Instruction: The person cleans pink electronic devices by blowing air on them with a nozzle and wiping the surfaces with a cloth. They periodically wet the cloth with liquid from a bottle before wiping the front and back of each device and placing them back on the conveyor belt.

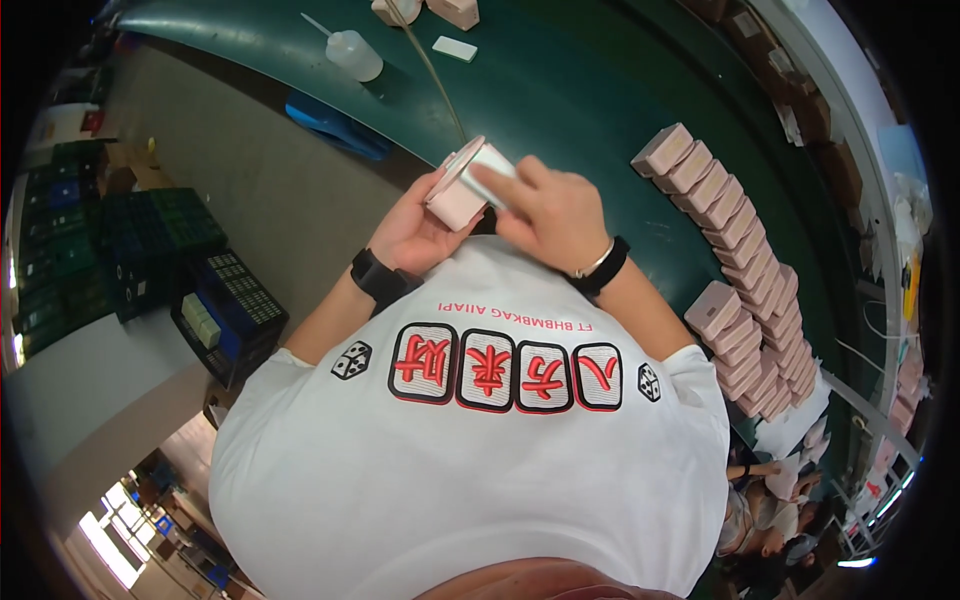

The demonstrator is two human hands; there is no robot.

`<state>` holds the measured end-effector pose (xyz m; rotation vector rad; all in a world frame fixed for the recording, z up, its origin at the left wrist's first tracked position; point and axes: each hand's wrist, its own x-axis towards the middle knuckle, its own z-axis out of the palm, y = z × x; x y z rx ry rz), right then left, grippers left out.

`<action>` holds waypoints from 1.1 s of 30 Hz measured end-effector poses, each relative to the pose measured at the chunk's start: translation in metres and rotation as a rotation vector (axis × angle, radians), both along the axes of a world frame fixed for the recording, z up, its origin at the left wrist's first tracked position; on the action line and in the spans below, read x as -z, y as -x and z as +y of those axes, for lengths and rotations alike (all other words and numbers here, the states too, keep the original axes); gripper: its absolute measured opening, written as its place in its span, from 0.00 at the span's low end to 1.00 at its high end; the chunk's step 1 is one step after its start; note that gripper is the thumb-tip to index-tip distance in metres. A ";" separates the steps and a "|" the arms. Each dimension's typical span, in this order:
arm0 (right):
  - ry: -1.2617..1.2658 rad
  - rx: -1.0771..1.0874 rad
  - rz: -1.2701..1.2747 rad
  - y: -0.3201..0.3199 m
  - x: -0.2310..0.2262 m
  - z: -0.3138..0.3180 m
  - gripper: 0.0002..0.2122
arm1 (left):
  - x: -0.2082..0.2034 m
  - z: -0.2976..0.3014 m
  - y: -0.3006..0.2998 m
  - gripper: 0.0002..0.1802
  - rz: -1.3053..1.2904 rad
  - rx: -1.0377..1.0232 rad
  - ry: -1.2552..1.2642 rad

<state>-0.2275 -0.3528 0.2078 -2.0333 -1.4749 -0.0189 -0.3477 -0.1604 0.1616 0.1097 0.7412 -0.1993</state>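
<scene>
Near my chest, my left hand [412,232] is wrapped round a small pale pink case [457,203] with rounded edges, held tilted above the table's near edge. My right hand [557,215] grips a flat white block [492,175], like a sponge or pad, and presses it against the case's side. The index finger lies stretched over the block. Part of the case is hidden behind the block and my fingers. A thin pale cord [437,80] runs from the far edge of view down to just behind the case; whether it joins the case I cannot tell.
On the green table [560,90] stand a white squeeze bottle [354,56], another white block [455,48] and pink cases [455,10]. Rows of pink cases [735,225] line the right side. A blue bin [335,125] sits below the table edge; dark crates [225,310] stand left.
</scene>
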 end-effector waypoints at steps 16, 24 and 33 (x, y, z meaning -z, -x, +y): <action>-0.013 0.057 -0.151 0.004 0.000 0.002 0.23 | -0.001 -0.003 -0.004 0.20 0.035 -0.002 -0.023; -0.078 -0.032 -0.207 0.004 -0.005 0.006 0.25 | -0.024 -0.002 -0.030 0.20 -0.034 -0.056 -0.111; -0.002 0.165 -0.172 -0.014 0.007 0.001 0.25 | -0.024 -0.002 -0.046 0.20 0.015 -0.069 -0.211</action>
